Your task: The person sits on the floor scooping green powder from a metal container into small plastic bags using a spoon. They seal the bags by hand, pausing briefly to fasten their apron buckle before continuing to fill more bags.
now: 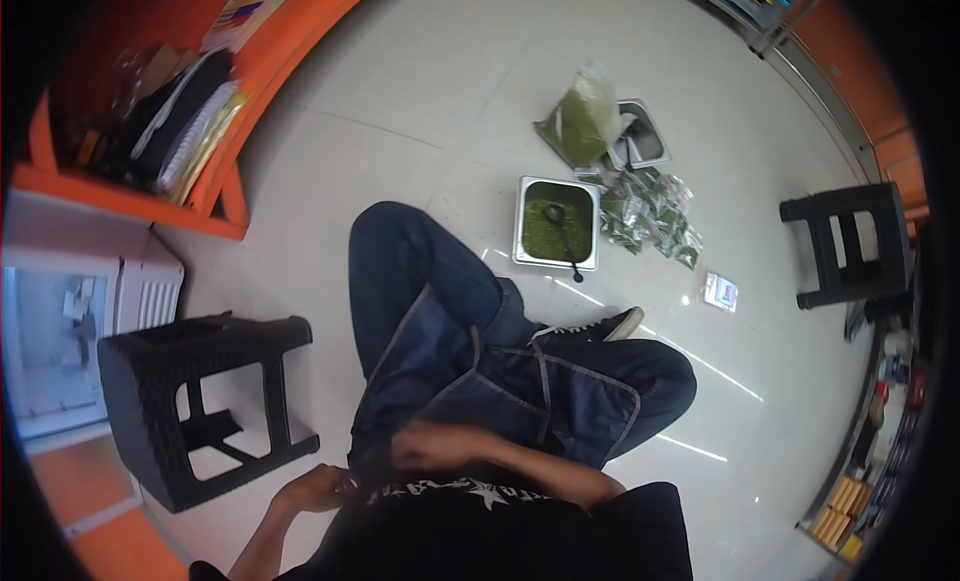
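Note:
My right hand (440,447) is curled in front of my waist, at the top of the blue apron (510,386) over my lap. Lower and to the left, my left hand (318,488) is bent with its fingertips against dark cloth at my side. A blurred dark patch lies between the two hands; what they pinch there I cannot tell. Beyond my crossed legs, a steel pan (519,226) of green sauce stands on the floor, with a black ladle (568,243) resting in it.
Behind the pan are a large bag of green sauce (580,121), a second steel pan (650,136) and several small filled packets (645,211). A small pale packet (720,292) lies farther right. Black stools (140,411) flank me. Orange shelving (225,151) stands left.

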Action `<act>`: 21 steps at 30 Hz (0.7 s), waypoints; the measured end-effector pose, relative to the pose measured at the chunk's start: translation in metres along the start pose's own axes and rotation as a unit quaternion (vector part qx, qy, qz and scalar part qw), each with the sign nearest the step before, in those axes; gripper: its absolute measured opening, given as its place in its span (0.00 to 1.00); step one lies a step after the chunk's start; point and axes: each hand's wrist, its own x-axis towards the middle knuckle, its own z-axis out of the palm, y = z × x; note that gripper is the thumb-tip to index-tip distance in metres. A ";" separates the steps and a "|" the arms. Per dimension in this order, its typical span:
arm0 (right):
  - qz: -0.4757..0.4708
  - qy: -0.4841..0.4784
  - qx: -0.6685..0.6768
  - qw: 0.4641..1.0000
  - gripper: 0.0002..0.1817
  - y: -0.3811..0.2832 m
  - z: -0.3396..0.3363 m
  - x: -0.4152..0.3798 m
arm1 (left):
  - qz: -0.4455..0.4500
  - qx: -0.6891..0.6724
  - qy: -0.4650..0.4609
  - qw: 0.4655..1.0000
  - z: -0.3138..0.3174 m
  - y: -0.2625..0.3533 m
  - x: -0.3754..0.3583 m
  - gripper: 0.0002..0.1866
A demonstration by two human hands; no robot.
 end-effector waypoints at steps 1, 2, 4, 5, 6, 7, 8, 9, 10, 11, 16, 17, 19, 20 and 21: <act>-0.020 0.005 -0.021 1.000 0.09 0.002 -0.002 -0.002 | 0.042 -0.033 0.034 0.998 0.005 -0.006 -0.004 0.11; -0.043 0.005 -0.037 0.998 0.09 0.005 -0.003 -0.004 | 0.164 -0.072 0.067 0.982 0.025 -0.040 0.003 0.10; -0.025 -0.003 -0.013 1.000 0.10 -0.005 -0.014 -0.015 | 0.172 -0.158 0.061 0.970 0.035 -0.048 0.002 0.12; 0.000 -0.026 -0.005 1.000 0.11 -0.008 -0.016 -0.022 | 0.082 -0.367 -0.020 0.926 0.040 -0.048 -0.004 0.21; 0.011 -0.024 0.016 1.000 0.11 -0.013 -0.018 -0.030 | 0.057 -0.369 -0.030 0.927 0.035 -0.031 -0.015 0.26; 0.027 -0.030 0.014 0.999 0.11 -0.020 -0.020 -0.038 | 0.022 -0.461 -0.055 0.885 0.042 -0.030 -0.022 0.26; 0.029 -0.021 0.007 0.999 0.13 -0.025 -0.020 -0.046 | 0.060 -0.490 -0.015 0.870 0.058 -0.035 -0.023 0.23; 0.024 -0.035 0.016 0.999 0.13 -0.029 -0.020 -0.052 | 0.051 -0.501 -0.008 0.864 0.070 -0.037 -0.023 0.23; 0.063 -0.038 0.035 0.997 0.15 -0.033 -0.021 -0.057 | 0.044 -0.504 0.028 0.862 0.081 -0.036 -0.023 0.22; 0.102 -0.041 0.053 0.992 0.17 -0.037 -0.020 -0.061 | 0.038 -0.506 0.064 0.859 0.092 -0.033 -0.024 0.21; 0.129 -0.047 0.016 0.990 0.20 -0.061 -0.013 -0.065 | 0.076 -0.595 0.137 0.788 0.132 -0.017 -0.032 0.16; 0.120 -0.040 -0.033 0.991 0.20 -0.065 -0.014 -0.063 | 0.077 -0.597 0.141 0.786 0.136 -0.018 -0.036 0.16; 0.124 -0.049 -0.065 0.989 0.20 -0.067 -0.010 -0.058 | 0.008 -0.565 0.043 0.824 0.146 -0.026 -0.051 0.08; 0.131 -0.052 -0.093 0.986 0.20 -0.068 -0.007 -0.057 | 0.042 -0.587 0.044 0.807 0.155 -0.037 -0.049 0.07; 0.130 -0.049 -0.091 0.986 0.20 -0.068 -0.007 -0.055 | 0.039 -0.585 0.043 0.809 0.150 -0.041 -0.051 0.07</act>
